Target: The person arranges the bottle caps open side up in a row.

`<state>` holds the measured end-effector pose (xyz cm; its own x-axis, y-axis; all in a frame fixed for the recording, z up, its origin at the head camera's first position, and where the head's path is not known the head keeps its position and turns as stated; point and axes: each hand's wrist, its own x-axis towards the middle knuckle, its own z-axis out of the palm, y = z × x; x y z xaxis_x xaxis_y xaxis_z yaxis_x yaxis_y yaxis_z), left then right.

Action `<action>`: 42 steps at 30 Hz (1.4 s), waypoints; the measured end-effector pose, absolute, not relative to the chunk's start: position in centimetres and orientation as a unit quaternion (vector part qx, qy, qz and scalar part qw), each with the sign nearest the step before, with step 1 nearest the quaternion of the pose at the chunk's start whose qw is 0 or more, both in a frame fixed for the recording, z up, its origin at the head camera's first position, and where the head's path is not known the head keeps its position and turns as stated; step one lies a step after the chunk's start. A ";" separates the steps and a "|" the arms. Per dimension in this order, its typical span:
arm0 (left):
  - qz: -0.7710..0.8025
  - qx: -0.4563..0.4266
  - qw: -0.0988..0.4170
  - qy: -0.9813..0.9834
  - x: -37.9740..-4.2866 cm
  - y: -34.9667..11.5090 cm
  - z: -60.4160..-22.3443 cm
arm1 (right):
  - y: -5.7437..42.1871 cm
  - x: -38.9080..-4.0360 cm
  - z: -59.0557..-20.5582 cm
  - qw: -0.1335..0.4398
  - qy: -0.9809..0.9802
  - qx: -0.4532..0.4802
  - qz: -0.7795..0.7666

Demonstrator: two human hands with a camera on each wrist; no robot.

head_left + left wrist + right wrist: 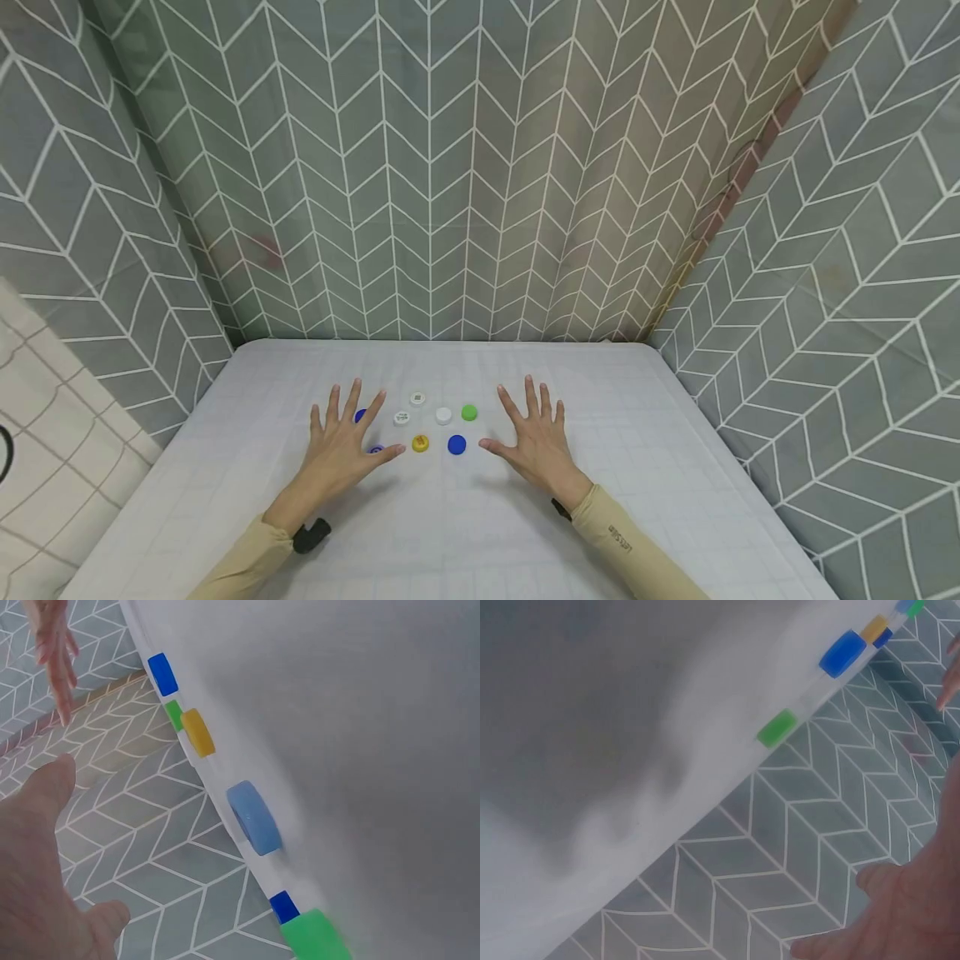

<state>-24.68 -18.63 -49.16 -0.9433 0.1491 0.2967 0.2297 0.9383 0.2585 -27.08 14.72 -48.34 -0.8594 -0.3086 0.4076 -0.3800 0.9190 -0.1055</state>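
Two hands [337, 443] [540, 443] hovering, fingers splayed, near caps [457, 445]

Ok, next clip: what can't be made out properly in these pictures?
Blue cap, head view: partly hidden by the left hand.
Ringed cap, head view: lower part hidden by the same hand's thumb.
Yellow cap, head view: its print is too small to read.
Green cap, left wrist view: cut off by the bottom edge.
Right hand, right wrist view: cut off by the right and bottom edges.
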 end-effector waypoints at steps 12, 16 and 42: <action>-0.153 -0.097 0.131 -0.975 -24.5 -18.6 -49.2 | 14.7 -26.9 -47.9 0.159 -0.967 0.169 0.102; -0.159 -0.099 0.131 -0.974 -24.4 -18.6 -49.3 | 14.6 -26.7 -47.8 0.163 -0.967 0.169 0.097; -0.174 -0.101 0.124 -0.972 -23.7 -19.1 -47.7 | 14.1 -25.9 -46.2 0.157 -0.962 0.193 0.108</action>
<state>-23.66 -19.07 -47.70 -0.9489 0.1537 0.2756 0.2398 0.9189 0.3133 -25.91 14.14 -46.21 -0.8759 -0.3382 0.3441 -0.4058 0.9021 -0.1464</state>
